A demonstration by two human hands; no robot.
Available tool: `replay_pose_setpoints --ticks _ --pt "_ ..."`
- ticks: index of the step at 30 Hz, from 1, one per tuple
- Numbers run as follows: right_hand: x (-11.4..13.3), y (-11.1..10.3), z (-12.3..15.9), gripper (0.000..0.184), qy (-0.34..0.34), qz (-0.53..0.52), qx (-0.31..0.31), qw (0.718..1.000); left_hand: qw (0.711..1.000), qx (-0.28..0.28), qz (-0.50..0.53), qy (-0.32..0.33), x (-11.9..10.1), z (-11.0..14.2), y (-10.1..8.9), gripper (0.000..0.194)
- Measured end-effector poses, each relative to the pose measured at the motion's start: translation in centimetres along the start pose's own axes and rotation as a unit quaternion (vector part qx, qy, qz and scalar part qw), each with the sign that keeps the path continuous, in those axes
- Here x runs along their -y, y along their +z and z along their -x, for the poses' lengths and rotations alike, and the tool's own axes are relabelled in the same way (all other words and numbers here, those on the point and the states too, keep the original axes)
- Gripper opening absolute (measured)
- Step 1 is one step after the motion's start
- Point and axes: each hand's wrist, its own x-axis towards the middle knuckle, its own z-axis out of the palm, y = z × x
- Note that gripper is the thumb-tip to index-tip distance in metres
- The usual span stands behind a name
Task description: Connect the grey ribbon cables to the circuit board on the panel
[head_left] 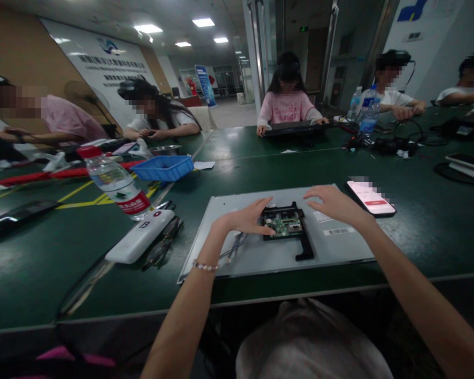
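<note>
A flat grey panel point(256, 260) lies on the green table in front of me. On its middle sits a green circuit board point(285, 226) in a black plastic bracket point(307, 246), which has an arm reaching toward me. My left hand point(250, 217) is at the bracket's left side, thumb and fingers apart, with the thumb close to the board; whether it touches I cannot tell. To the right of the bracket, my right hand point(332, 202) hovers over the panel with curved, parted fingers and nothing in them. Thin wires point(236, 245) lie below my left hand.
A white power bank point(140, 237), a bundled black cable point(163, 245) and a red-capped water bottle point(120, 184) stand or lie left. Behind them is a blue tray point(164, 167). A phone point(371, 197) lies right of the panel. Several people sit around the table.
</note>
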Motion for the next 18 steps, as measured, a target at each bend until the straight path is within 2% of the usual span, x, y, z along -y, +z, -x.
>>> replay_pose_setpoints --ticks 5,7,10,13,16,18 --pt "-2.4 -0.3 5.5 0.030 0.082 0.004 -0.006 0.997 1.000 -0.014 -0.023 -0.001 -0.2 0.0 -0.5 0.107" --pt "-2.6 0.0 6.4 0.030 0.072 0.014 0.001 0.997 0.999 -0.031 -0.045 -0.002 -1.1 0.1 -0.8 0.100" --pt "-2.4 0.4 6.5 0.028 0.023 0.049 0.013 0.998 0.993 -0.069 -0.089 -0.021 -3.6 0.5 -0.7 0.089" --pt "-2.0 0.5 6.2 0.023 -0.002 0.093 0.014 0.996 0.984 -0.125 -0.127 -0.021 -7.0 1.2 0.5 0.076" --pt "-1.7 0.6 5.9 0.022 -0.008 0.145 0.015 0.989 0.974 -0.181 -0.131 -0.026 -10.0 1.8 2.7 0.064" --pt "-1.5 0.6 5.9 0.022 -0.012 0.176 0.017 0.984 0.972 -0.201 -0.114 -0.043 -11.2 1.9 4.4 0.060"
